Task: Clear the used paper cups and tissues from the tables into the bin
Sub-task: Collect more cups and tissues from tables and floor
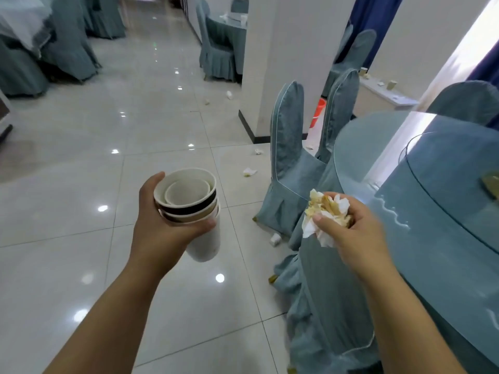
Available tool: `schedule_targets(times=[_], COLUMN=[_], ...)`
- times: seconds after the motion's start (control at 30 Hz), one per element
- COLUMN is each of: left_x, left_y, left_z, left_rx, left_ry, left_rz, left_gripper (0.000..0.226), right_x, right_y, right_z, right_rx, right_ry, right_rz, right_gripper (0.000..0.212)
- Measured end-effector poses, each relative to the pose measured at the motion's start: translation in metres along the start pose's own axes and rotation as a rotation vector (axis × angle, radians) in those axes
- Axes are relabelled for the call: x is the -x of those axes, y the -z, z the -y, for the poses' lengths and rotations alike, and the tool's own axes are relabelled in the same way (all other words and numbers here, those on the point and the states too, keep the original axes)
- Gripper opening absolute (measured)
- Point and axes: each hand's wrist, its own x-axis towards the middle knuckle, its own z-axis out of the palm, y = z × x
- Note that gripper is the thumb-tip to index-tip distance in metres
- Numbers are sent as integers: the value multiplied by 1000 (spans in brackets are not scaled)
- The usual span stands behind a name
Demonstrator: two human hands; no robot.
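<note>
Left hand point(164, 225) grasps a nested stack of paper cups point(190, 209) over the tiled floor point(81, 163). Right hand point(353, 233) clutches crumpled, stained tissues point(324, 211) beside the round table point(445, 211) at right.

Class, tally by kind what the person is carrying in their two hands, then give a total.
Stack of paper cups, in the left hand: 1
Wad of tissues, in the right hand: 1
Total: 2

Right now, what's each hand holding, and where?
Left hand wraps the stacked paper cups around their sides; right hand squeezes crumpled tissues around their middle.
</note>
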Motion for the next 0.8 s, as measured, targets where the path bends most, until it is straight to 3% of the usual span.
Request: schedule_targets(times=[0.4,0.8], left_x=[-187,-381], left_y=[-66,-141], left_z=[69,140], left_rx=[-68,-153], left_ry=[63,122], left_rz=[237,494], left_gripper=[98,100], right_x=[-152,-322], right_y=[-73,-148], right_z=[-48,-104], right_rx=[-6,98], right_ry=[-140,-424], right_rz=[-111,-127], right_gripper=[30,20])
